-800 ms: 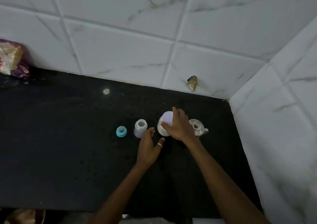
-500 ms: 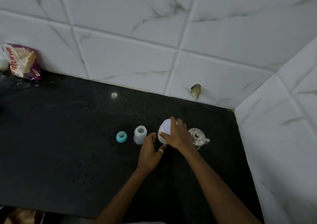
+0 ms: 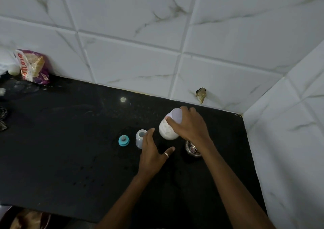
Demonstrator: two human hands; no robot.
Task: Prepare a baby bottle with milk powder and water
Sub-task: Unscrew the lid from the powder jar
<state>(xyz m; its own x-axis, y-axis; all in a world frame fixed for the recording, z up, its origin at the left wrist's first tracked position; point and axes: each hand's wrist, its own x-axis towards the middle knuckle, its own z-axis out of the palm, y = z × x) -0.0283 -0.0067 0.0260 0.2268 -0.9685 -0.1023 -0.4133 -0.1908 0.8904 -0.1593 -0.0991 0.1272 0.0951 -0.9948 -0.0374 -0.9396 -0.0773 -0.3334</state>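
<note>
The right hand [image 3: 190, 125] held a white jar [image 3: 167, 129] by its pale purple lid [image 3: 176, 116], with fingers wrapped over the top. The jar was tipped a little and looked to be just off the black counter [image 3: 61, 141]. It likely had the milk powder in it, but that was only a guess. The left hand [image 3: 152, 153] was open with fingers spread wide, holding nothing. It was right beside the small baby bottle [image 3: 140, 137], maybe just touching it. The bottle stood open, and its blue teat cap [image 3: 123, 140] sat apart, on the far side of the bottle from the left hand. A shiny metal pot [image 3: 192, 149] was under the right wrist. The step seemed to be getting the powder jar ready. Next, the lid would need to come off, with one hand holding the jar still.
</note>
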